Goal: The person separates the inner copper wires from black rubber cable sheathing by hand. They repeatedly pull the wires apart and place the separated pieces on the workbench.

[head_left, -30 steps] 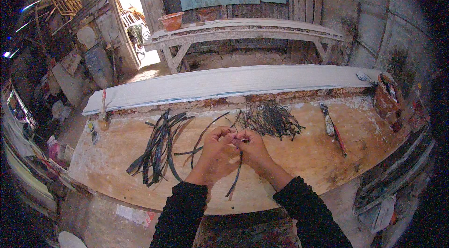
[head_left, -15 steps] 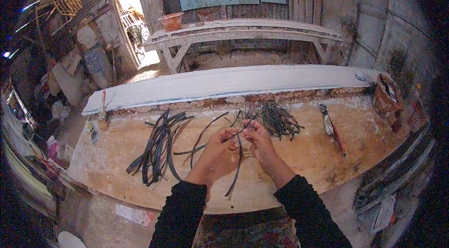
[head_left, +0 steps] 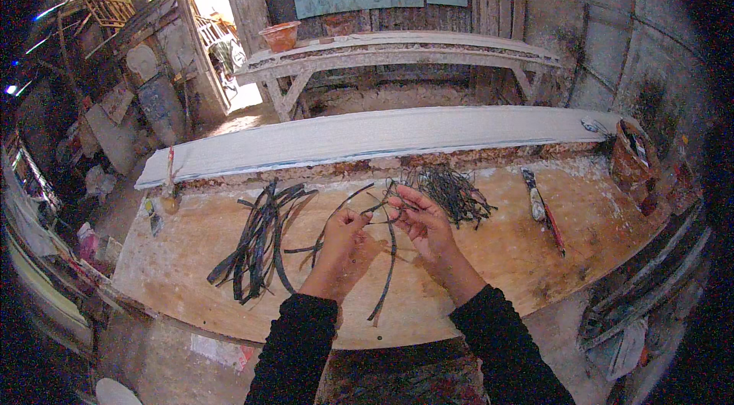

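Over the middle of the wooden work board (head_left: 489, 283), my left hand (head_left: 344, 241) is closed, pinching a thin black strip (head_left: 377, 208) between thumb and forefinger. My right hand (head_left: 430, 233) holds the strip's other part with thumb and fingertips, its fingers more loosely curled. Beneath them, a loose black strip (head_left: 384, 286) lies toward the board's front edge. A bundle of longer flat black strips (head_left: 248, 252) rests left of my hands. Just beyond my right hand is a tangled heap of thin black pieces (head_left: 462, 202), partly hidden by the fingers.
A paint-smeared brush (head_left: 534, 199) and a red pen-like tool (head_left: 553, 231) lie at the right. A terracotta pot (head_left: 631, 157) stands at the far right corner. Another brush (head_left: 169, 191) is at the left. A long white slab (head_left: 367, 134) runs along the back.
My hands have moved slightly apart. The right hand has lifted and loosened its fingers, while the left hand has shifted a little left with the strip pinched.
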{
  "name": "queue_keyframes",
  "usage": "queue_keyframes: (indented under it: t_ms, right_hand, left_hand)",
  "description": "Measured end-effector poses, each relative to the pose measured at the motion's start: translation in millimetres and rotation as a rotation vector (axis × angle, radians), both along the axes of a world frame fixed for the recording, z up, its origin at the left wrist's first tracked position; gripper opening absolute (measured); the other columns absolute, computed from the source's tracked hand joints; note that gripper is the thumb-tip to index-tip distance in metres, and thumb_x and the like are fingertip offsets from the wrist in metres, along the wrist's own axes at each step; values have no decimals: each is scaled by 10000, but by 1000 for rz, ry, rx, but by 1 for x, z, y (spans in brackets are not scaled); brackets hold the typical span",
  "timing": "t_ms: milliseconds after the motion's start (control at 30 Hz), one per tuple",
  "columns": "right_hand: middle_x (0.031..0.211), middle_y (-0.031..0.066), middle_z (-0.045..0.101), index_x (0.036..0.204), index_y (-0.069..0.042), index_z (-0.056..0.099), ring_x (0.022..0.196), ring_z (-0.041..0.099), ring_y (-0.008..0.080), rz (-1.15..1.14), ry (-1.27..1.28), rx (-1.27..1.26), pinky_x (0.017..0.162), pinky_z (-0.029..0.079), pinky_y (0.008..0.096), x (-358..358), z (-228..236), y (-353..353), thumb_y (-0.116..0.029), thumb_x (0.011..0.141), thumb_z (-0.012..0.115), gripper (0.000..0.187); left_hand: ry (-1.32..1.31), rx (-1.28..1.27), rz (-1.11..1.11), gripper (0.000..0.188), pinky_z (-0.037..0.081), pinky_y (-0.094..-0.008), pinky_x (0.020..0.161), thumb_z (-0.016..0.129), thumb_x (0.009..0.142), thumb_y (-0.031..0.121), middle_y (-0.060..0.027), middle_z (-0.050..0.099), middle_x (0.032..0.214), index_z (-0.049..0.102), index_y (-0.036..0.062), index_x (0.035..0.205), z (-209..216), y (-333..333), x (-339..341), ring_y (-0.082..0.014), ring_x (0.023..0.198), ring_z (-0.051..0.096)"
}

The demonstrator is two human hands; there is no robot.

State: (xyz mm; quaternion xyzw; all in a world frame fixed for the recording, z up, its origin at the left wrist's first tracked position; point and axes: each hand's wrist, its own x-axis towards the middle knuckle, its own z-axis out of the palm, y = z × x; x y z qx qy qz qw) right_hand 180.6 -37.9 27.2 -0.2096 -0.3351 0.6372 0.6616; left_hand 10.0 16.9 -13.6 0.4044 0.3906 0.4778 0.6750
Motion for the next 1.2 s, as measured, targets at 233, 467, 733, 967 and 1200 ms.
queue_keyframes:
  t_ms: [233,467,733,967,1200]
  right_hand:
    - [979,120,635,1041,-7,561,828,625,171,-81,-209,-30,733,519,298,2,-12,6,-74,815,633,246]
    - [752,33,596,935,-24,556,680,555,85,-450,-961,31,608,451,238,-2,-23,11,-21,771,648,188]
    - [769,44,540,930,-70,567,699,506,127,-727,-1189,30,596,412,280,6,-29,17,-5,729,640,222]
    - [886,58,552,974,-68,625,828,517,142,-904,-1218,167,736,422,270,13,-46,29,-31,781,605,198]
    - [807,20,597,877,-29,628,763,539,113,-577,-931,5,771,422,254,1,-35,19,-71,831,601,69]
  left_hand:
    - [-36,54,-44,232,368,-204,451,720,770,198,34,482,600,516,98,721,-5,3,0,-64,499,445]
    - [200,215,-224,231,367,-189,490,720,767,191,42,496,632,524,90,695,13,1,-3,-57,538,459]
    - [93,416,-733,183,392,-224,586,688,764,138,39,514,694,524,84,703,27,-22,-1,-61,643,488]
    - [144,257,-557,207,401,-206,571,668,786,133,48,500,691,495,83,686,45,-34,4,-48,648,498]
    - [40,122,13,163,399,-245,510,632,793,127,22,496,645,525,85,677,25,-8,-7,-83,560,429]
